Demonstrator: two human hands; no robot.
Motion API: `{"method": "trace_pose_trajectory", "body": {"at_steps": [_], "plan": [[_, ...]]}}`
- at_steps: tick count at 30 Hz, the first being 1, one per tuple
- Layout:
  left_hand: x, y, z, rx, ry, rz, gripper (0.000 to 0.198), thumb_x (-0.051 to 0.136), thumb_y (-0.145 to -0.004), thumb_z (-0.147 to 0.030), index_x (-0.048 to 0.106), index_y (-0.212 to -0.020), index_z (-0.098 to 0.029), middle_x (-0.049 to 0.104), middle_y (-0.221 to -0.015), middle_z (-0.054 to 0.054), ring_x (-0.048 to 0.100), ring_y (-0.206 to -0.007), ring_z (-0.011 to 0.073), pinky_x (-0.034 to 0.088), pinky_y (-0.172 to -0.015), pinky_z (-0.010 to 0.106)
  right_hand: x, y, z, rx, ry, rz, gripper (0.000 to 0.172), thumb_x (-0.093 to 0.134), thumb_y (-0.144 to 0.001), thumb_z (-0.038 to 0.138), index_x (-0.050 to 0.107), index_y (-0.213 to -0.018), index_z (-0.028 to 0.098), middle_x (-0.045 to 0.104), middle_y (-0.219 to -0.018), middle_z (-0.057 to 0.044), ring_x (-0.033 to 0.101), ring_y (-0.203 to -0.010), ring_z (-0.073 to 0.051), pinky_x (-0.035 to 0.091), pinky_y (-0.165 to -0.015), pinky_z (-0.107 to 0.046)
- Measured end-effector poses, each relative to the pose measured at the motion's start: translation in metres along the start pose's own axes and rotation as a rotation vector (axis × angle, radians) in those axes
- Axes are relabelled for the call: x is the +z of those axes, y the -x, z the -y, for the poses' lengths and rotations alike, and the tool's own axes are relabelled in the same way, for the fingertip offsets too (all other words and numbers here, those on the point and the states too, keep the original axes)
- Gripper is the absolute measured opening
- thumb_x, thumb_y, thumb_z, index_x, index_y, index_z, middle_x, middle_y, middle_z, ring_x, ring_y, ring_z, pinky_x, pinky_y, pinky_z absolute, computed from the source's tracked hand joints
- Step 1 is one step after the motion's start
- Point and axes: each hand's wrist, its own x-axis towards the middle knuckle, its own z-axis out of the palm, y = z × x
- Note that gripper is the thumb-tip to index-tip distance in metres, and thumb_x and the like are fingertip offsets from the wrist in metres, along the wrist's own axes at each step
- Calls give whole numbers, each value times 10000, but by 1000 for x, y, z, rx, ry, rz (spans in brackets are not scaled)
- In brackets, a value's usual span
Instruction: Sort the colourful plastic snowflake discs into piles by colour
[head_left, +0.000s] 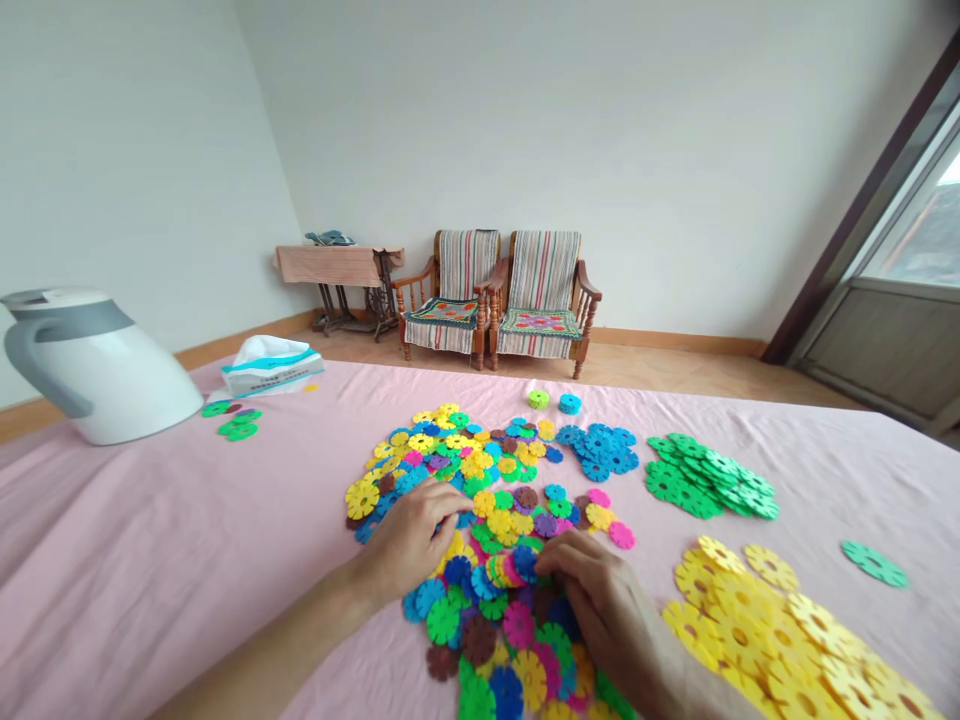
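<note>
A spread-out heap of small notched plastic snowflake discs [518, 625] in several colours lies in the middle of the pink-covered table. My left hand [409, 535] rests over the left part of this heap. Its fingers bend to the right, with the thumb apart from them, and nothing shows between them. My right hand [604, 590] reaches in from the right, its fingertips closed at the edge of a dark blue snowflake disc [525, 562]. Touching that disc on its left is a short tilted row of yellow and pink discs [498, 571]. The right thumb is largely hidden.
Larger discs lie sorted on the right: a yellow pile [780, 630], a green pile [705, 478] and a blue pile [598, 450]. Two small stacks, lime [538, 399] and blue [569, 404], stand behind. A white jug [127, 380] and a tissue pack [271, 368] are at left.
</note>
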Motion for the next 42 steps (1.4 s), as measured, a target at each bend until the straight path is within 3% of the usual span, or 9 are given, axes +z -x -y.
{"method": "trace_pose_trajectory", "body": {"at_steps": [6, 12, 19, 23, 26, 31, 35, 37, 42], "plan": [[-2, 1, -6, 13, 75, 0, 262, 469, -898, -144, 679, -1034, -222, 688, -984, 34, 623, -926, 161, 489, -842, 288, -1, 0, -7, 74, 0, -57, 290, 341, -870, 103, 615, -868, 200, 615, -831, -32, 571, -755, -166, 428, -698, -281], [-2, 1, 1, -28, -18, 33, 276, 695, -767, -253, 683, -1041, -240, 661, -996, 40, 614, -942, 206, 492, -851, 321, -1, -1, -6, 80, 15, -58, 277, 353, -874, 127, 619, -852, 201, 616, -826, -35, 564, -759, -175, 426, -693, -291], [8, 1, -3, 33, -96, -24, 147, 591, -844, -204, 692, -950, -222, 662, -876, 33, 605, -883, 194, 476, -834, 321, 5, -1, -9, 71, 19, -73, 271, 367, -860, 101, 617, -865, 205, 624, -834, -31, 574, -768, -174, 427, -703, -290], [6, -2, -3, 65, -121, -149, 198, 481, -912, -194, 668, -848, -197, 647, -783, 31, 590, -804, 177, 459, -815, 329, 4, -1, -2, 72, 21, -103, 259, 380, -867, 120, 623, -884, 210, 631, -859, -37, 583, -795, -184, 433, -715, -296], [4, -1, -6, 63, -37, -203, 194, 467, -921, -195, 637, -829, -186, 629, -786, 26, 582, -788, 161, 460, -736, 283, 4, -5, 3, 67, 19, -133, 255, 388, -877, 136, 624, -929, 215, 637, -883, -41, 593, -816, -186, 439, -724, -297], [5, 2, -19, 85, 140, -168, 188, 481, -930, -243, 619, -812, -192, 619, -765, 13, 588, -751, 141, 464, -679, 240, 14, -24, 19, 107, -29, -163, 230, 458, -848, 151, 585, -1035, 190, 650, -987, -62, 600, -740, -157, 443, -658, -266], [6, 3, -23, 77, 209, -130, 183, 517, -917, -272, 642, -807, -195, 649, -761, 16, 605, -741, 144, 483, -679, 240, 20, -37, 31, 126, -92, -100, 77, 518, -817, 160, 589, -815, 189, 611, -702, 15, 529, -589, -114, 363, -527, -210], [4, 2, -18, 55, 215, -113, 177, 525, -915, -303, 666, -869, -206, 674, -808, 22, 621, -765, 149, 500, -699, 245, 16, -42, 28, 142, -79, -102, 132, 512, -826, 176, 569, -708, 189, 541, -581, 42, 474, -532, -101, 311, -484, -203], [-1, -2, -2, 16, 109, -205, 200, 564, -890, -345, 693, -985, -225, 691, -974, 47, 636, -928, 190, 502, -849, 309, -18, -59, -14, 334, 121, -200, 144, 540, -792, 205, 589, -658, 184, 565, -547, 39, 524, -530, -104, 329, -497, -204]]}}
